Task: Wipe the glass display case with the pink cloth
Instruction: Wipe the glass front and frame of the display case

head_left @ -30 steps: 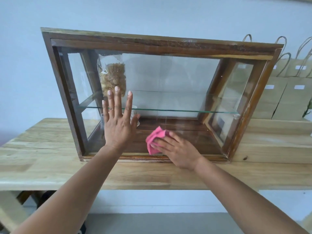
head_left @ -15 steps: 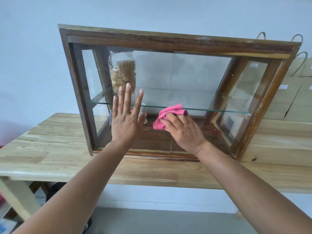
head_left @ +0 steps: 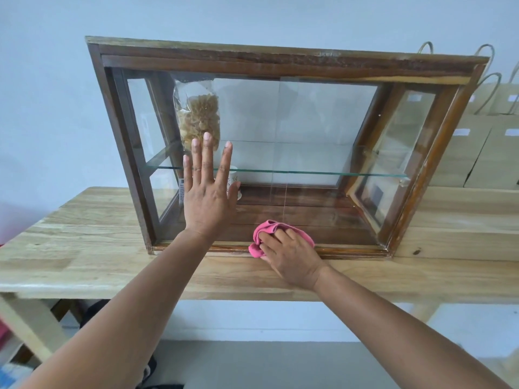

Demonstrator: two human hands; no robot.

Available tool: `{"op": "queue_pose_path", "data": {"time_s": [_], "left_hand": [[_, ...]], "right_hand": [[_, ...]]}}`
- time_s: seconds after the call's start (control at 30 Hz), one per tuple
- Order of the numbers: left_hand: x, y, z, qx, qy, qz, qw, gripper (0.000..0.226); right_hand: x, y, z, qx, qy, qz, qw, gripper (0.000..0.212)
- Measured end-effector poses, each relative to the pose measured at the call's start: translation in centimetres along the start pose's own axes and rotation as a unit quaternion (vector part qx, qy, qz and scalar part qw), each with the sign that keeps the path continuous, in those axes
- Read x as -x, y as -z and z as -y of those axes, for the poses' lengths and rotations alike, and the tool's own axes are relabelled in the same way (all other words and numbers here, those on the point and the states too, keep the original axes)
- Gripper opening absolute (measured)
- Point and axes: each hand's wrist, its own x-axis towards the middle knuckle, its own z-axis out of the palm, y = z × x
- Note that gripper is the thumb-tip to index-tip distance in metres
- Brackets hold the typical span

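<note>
Low on the display case (head_left: 280, 63) glass, right hand (head_left: 292, 259) fingers clutch pink cloth (head_left: 259, 234).

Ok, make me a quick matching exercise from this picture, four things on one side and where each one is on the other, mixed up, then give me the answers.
Things:
1. pink cloth
2. left hand
3. bag of snacks
4. paper bags

Places:
A. on the table to the right of the case
B. inside the case, upper left, above the glass shelf
C. flat on the front glass, fingers spread
D. under the right hand, at the bottom edge of the front glass

Pairs: 1-D, 2-C, 3-B, 4-A
</note>
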Motion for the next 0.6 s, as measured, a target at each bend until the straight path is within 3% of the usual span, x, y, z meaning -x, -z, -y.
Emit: {"op": "queue_pose_path", "data": {"time_s": [0.23,0.37,0.6], "left_hand": [[-0.1,0.4,-0.7,0.016,0.020,-0.002,1.000,0.072],[-0.5,0.6,-2.7,0.029,-0.021,-0.019,0.999,0.071],[-1.5,0.4,-6.5,0.066,-0.062,-0.018,0.996,0.071]], "right_hand": [[5.5,0.0,-2.6,-0.088,-0.055,0.014,0.995,0.028],[9.9,0.8,-5.5,-0.102,-0.121,0.016,0.987,0.025],[15.9,2.0,-7.9,-0.116,-0.333,-0.037,0.935,0.014]]}}
